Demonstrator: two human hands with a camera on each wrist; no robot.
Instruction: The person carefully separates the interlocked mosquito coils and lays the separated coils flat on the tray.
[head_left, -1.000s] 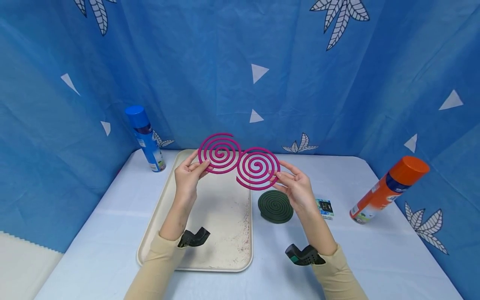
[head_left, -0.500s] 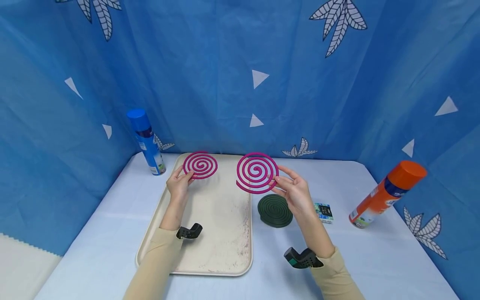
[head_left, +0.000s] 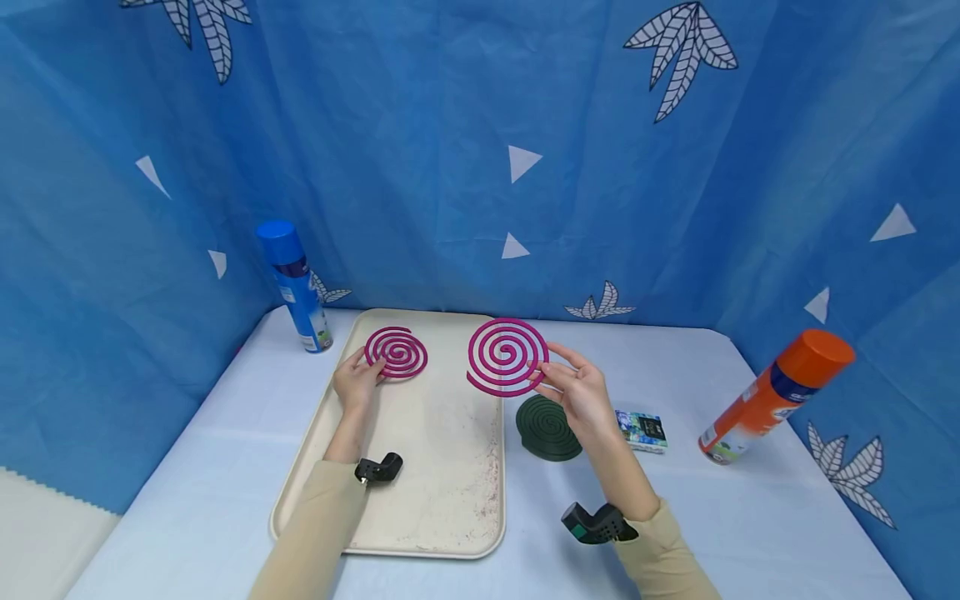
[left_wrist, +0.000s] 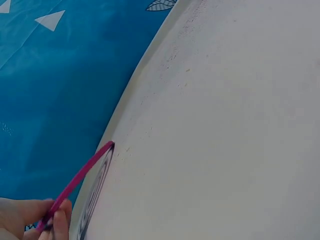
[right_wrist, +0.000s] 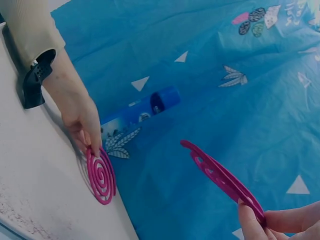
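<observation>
My left hand pinches a pink mosquito coil by its left edge, low over the far left part of the cream tray. In the left wrist view that coil tilts, its far edge close to the tray surface; whether it touches I cannot tell. A second pink mosquito coil hangs in the air above the tray's right rim. Its right edge is pinched between the thumb and fingers of my right hand. Both coils also show in the right wrist view, clearly apart.
Dark green mosquito coil lies right of the tray, partly behind my right hand. Beside it is a small patterned box. A blue spray can stands at the back left, an orange spray can at the right. Blue curtain surrounds the table.
The two pink coils, touching side by side one second ago, are apart. My left hand has lowered its coil leftward toward the tray. My right hand has lowered slightly with its own coil.
</observation>
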